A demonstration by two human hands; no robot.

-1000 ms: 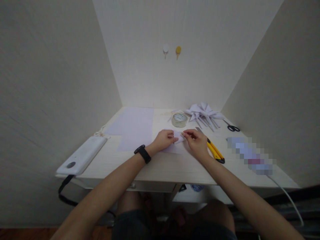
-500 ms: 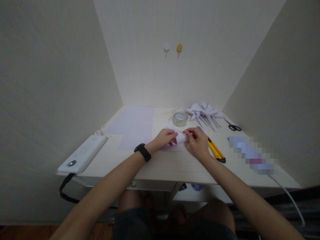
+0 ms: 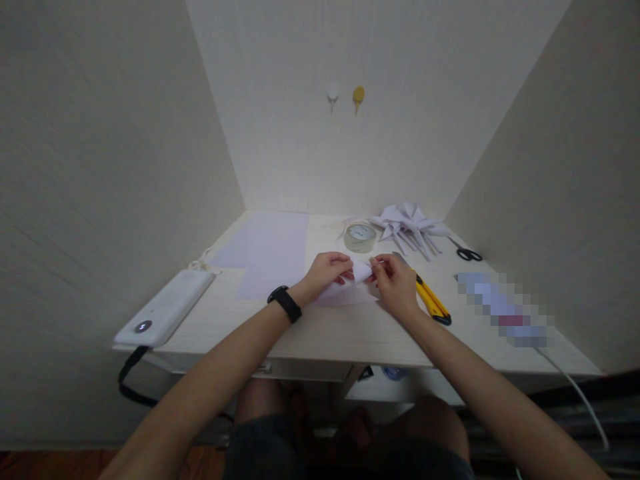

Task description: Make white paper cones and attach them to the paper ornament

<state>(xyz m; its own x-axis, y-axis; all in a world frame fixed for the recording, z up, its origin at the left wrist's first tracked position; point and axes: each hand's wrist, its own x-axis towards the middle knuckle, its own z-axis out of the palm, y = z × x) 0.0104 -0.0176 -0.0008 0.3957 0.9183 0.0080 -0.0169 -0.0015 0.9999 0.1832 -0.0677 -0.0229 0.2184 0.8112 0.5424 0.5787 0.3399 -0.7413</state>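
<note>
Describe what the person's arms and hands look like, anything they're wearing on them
Both forearms are bare, with no sleeves in view. The left hand has a black band, like a watch or fitness tracker, strapped around its wrist. The right hand shows no gloves, rings or wristwear that can be made out. Neither arm carries visible markings.

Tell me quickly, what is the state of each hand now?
Left hand: fingers closed on the small white folded paper piece.
Right hand: fingers pinch the same paper's other end.
</note>
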